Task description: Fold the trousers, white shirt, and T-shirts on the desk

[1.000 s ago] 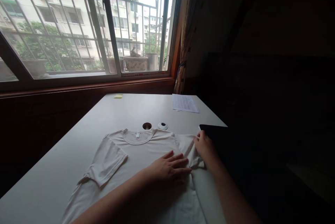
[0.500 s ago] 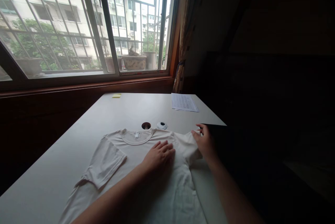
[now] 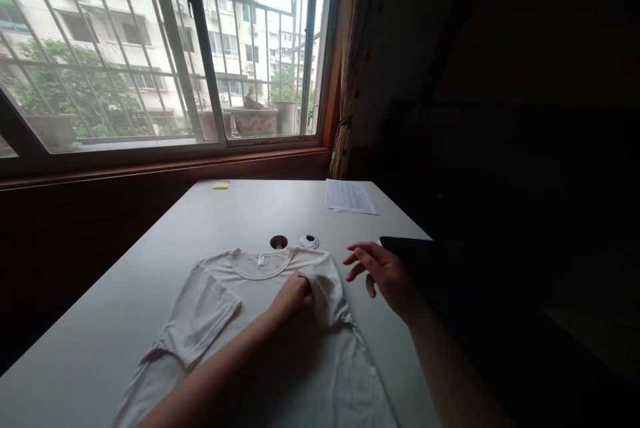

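A white T-shirt (image 3: 260, 348) lies on the white table (image 3: 100, 321), its collar toward the window and its left-side sleeve folded inward over the body. The other sleeve is turned in too, and its edge covers the fingers of my left hand (image 3: 295, 295), which rests on the upper chest of the shirt. What those fingers do under the cloth is hidden. My right hand (image 3: 377, 271) hovers just right of the shirt's shoulder, fingers spread and holding nothing.
Near the collar are a round hole (image 3: 279, 242) in the table and a round cover (image 3: 309, 241). Printed papers (image 3: 353, 197) and a yellow sticky note (image 3: 221, 185) lie at the far edge. A dark flat object (image 3: 410, 247) is beside my right hand.
The right-side sleeve has gone from stretched outward to folded inward over my left hand's fingers. My right hand has let go of the sleeve and its fingers have spread.
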`<control>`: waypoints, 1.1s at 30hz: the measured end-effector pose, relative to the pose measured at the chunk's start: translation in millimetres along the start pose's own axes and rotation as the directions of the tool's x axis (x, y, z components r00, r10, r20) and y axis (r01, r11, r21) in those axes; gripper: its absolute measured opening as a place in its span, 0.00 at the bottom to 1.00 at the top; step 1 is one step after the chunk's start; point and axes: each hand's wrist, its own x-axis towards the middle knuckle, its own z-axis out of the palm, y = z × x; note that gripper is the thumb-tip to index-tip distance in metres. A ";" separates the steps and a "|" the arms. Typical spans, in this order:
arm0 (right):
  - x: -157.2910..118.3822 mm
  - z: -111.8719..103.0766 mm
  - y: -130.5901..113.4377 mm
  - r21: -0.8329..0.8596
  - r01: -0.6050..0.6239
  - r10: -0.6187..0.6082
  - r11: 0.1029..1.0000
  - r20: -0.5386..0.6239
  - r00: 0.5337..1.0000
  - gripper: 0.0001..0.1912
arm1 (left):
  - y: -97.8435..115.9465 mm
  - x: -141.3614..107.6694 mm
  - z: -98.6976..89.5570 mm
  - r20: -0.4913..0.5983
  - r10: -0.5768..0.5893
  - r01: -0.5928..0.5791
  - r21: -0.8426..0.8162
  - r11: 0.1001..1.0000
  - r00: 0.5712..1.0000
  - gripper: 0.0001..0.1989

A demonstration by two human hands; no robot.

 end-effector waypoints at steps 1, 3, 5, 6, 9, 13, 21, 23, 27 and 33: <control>2.1 -3.7 4.7 -0.116 -0.032 0.028 0.993 -0.040 0.999 0.21 | -2.6 1.2 -1.9 -0.039 -0.055 0.054 -0.026 0.998 0.998 0.13; 5.9 -9.6 15.8 -0.355 -0.113 0.100 0.928 -0.057 0.993 0.16 | -9.4 2.6 -4.7 -0.114 -0.167 0.157 -0.091 0.983 0.979 0.14; 7.5 -12.5 25.5 -0.515 -0.147 0.175 0.845 0.007 0.985 0.12 | -16.9 2.9 -5.3 -0.170 -0.245 0.220 -0.149 0.964 0.955 0.16; 7.2 -12.8 29.1 -0.556 -0.141 0.205 0.819 0.054 0.977 0.12 | -20.4 2.7 -4.7 -0.188 -0.270 0.239 -0.174 0.955 0.944 0.16; 2.5 -11.0 35.8 -0.571 -0.147 0.313 0.808 0.204 0.928 0.11 | -27.6 1.2 -0.4 -0.215 -0.290 0.246 -0.209 0.947 0.933 0.20; -5.0 -6.5 43.2 -0.540 -0.294 0.515 0.789 0.319 0.796 0.16 | -29.8 -0.5 3.4 -0.237 -0.226 0.189 -0.168 0.967 0.945 0.29; -9.3 -2.9 54.4 -0.647 -0.306 0.633 0.698 0.357 0.687 0.07 | -32.1 0.3 -11.1 -0.199 -0.201 0.207 0.010 0.978 0.959 0.25; -9.1 -6.4 55.7 -0.679 -0.303 0.656 0.669 0.349 0.669 0.06 | -29.9 -0.8 -14.1 -0.154 -0.204 0.217 0.077 0.973 0.967 0.23; -8.5 -14.8 57.5 -0.687 -0.312 0.676 0.656 0.352 0.647 0.06 | -20.5 -2.8 -19.0 -0.075 -0.175 0.188 0.222 0.957 0.982 0.21; -6.9 -12.9 47.8 -0.629 -0.323 0.633 0.708 0.361 0.685 0.11 | -11.8 0.5 -23.0 0.035 -0.113 0.094 0.344 0.934 0.993 0.18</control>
